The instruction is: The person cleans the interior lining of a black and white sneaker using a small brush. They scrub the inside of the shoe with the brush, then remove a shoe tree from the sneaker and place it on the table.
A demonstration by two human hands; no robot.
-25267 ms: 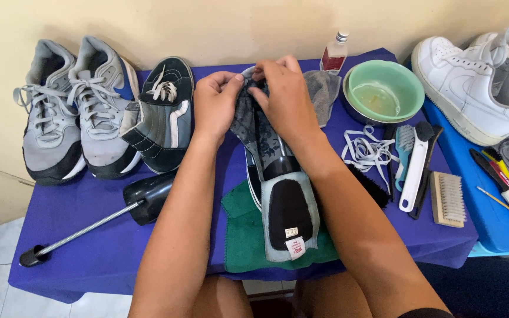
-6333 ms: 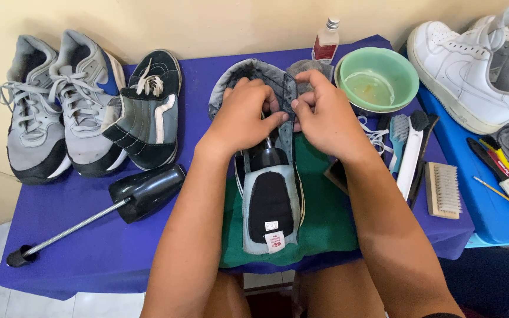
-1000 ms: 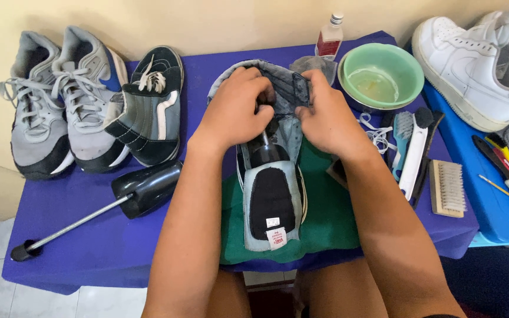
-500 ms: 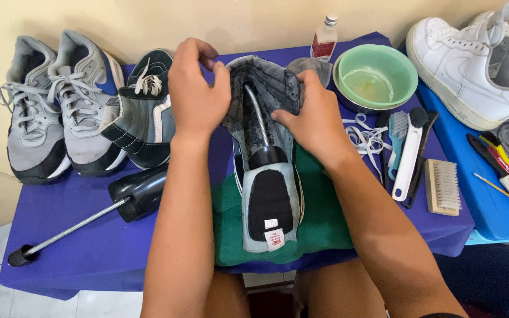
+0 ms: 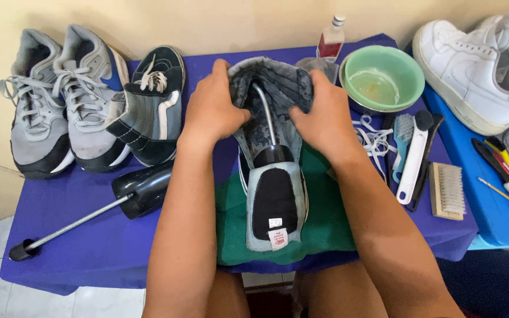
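The dark sneaker (image 5: 269, 171) lies on a green cloth (image 5: 319, 229) mid-worktop, long axis running straight away from the person. Left hand (image 5: 213, 109) and right hand (image 5: 322, 115) flank its far end equally, fingers apparently clamped on a grey rag (image 5: 278, 82).

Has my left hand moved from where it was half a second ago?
Yes. The left hand has come down off the black shoe and right, back onto the grey shoe on the green cloth.
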